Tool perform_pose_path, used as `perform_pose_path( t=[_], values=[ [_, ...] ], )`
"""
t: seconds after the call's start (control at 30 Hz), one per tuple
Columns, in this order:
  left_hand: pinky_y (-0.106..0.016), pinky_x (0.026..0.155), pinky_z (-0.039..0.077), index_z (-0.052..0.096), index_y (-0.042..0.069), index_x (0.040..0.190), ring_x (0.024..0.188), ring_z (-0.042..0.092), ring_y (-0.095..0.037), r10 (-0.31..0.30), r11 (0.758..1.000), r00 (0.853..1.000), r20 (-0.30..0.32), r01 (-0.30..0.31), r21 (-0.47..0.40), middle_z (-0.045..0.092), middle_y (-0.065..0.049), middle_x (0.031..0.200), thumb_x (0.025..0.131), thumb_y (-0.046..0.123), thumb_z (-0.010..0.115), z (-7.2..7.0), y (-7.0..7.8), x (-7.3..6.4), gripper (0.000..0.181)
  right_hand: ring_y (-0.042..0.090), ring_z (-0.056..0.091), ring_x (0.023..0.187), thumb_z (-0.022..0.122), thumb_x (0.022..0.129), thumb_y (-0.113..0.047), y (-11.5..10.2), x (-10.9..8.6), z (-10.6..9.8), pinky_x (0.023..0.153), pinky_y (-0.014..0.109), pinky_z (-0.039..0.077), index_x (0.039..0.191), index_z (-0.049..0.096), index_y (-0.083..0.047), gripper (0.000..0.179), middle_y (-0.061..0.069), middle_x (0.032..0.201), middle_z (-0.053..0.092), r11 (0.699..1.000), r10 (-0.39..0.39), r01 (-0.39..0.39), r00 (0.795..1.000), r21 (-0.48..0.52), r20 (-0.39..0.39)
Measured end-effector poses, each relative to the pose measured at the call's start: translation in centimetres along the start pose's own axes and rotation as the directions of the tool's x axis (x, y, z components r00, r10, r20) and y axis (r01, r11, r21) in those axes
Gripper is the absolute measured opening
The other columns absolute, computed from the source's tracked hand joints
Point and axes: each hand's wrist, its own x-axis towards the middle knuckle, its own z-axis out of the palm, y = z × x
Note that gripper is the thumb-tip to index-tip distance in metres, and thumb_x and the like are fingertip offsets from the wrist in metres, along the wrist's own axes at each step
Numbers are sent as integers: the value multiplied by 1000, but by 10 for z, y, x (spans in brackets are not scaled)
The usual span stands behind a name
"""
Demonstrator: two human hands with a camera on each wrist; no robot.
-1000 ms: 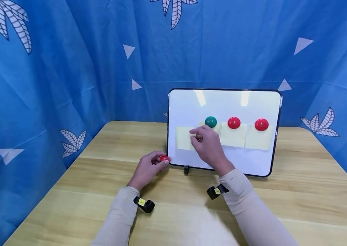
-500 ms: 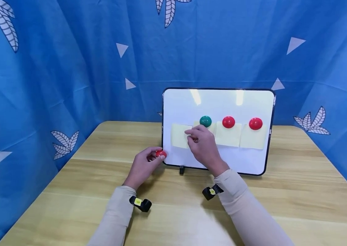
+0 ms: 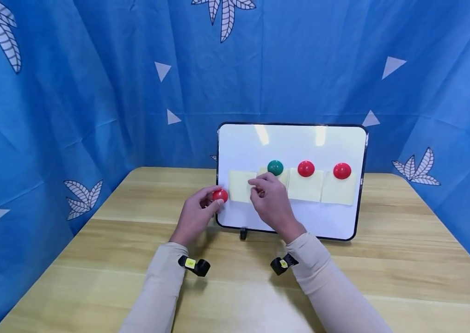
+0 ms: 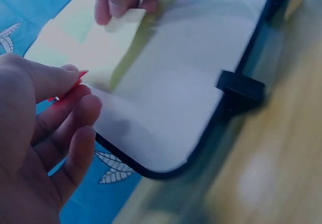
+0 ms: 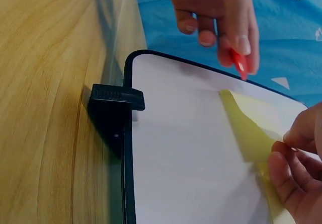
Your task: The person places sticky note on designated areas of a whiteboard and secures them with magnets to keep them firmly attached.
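My left hand [image 3: 195, 215] pinches a round red magnet [image 3: 220, 196] between thumb and fingers, at the left edge of the whiteboard [image 3: 256, 216]. Seen from the left wrist, the magnet [image 4: 70, 89] is mostly covered by the fingers. With thumb and forefinger my right hand [image 3: 274, 203] pinches the right side of the leftmost pale yellow sticky note [image 3: 240, 186]. In the right wrist view the lower edge of that note [image 5: 254, 114] stands off the board in a curve, and the magnet [image 5: 239, 64] is just beyond its far side.
Three more notes hang in a row to the right, topped by a green magnet [image 3: 275, 168] and two red ones, the middle one [image 3: 306, 169] and the far right one [image 3: 342, 171]. A black stand foot [image 3: 243, 234] supports the board on the wooden table [image 3: 226, 286]. Behind hangs a blue curtain [image 3: 301, 83].
My left hand has risen along the board's left edge with the red magnet, from the lower corner to beside the note. My right hand keeps its pinch there. The head view has shifted slightly.
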Motion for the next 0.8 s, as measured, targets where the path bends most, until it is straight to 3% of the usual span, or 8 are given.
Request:
perform_pose_path(
  t=[0.23,0.5,0.8],
  values=[
    [-39,75,54,64,28,133,88,63,-24,84,996,996,-15,-85,-36,65,-5,100,94,24,73,1,9,9,41,18,64,82,70,89,2,1,-1,3,71,27,57,108,75,2,20,10,100,61,1000,1,-1,1000,-6,0],
    [-34,70,55,63,17,128,81,66,-25,114,979,992,-52,-121,-162,70,-8,95,91,21,76,11,14,16,39,17,63,82,71,88,5,-1,-2,6,72,27,57,109,74,4,21,11,103,63,999,-48,47,998,-12,-51],
    [-35,71,57,67,26,127,84,68,-22,119,973,980,-159,-147,-179,68,-5,94,92,30,75,22,23,20,37,18,64,82,71,88,4,-1,-1,4,72,27,57,109,74,3,21,12,99,61,1000,-20,19,999,-10,-38]
  ],
)
